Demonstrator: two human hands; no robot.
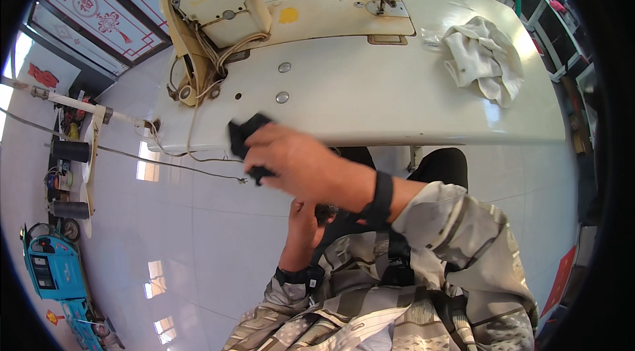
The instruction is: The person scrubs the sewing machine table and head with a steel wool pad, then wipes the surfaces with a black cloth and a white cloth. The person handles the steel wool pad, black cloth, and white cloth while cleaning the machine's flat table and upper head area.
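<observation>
My right hand (292, 162) reaches across to the left, over the front edge of the sewing machine table (347, 122). A black folded piece, apparently cloth (246, 133), is gripped in its fingers, blurred by motion. Lower down, close to my lap, my left hand (303, 227) has its fingers curled around a dark, rough-textured thing (325, 213). My right forearm partly hides that hand, and I cannot tell what the thing is. An industrial sewing machine (307, 16) stands at the far side of the table, its presser foot (381, 6) at the right end.
A crumpled off-white cloth (483, 60) lies on the table's right side, beside a small clear plastic packet (431, 39). Loose cables (213, 158) hang past the left front corner. Dark thread cones (71, 151) sit on a stand at left. A blue three-wheeled vehicle (57, 266) stands beyond.
</observation>
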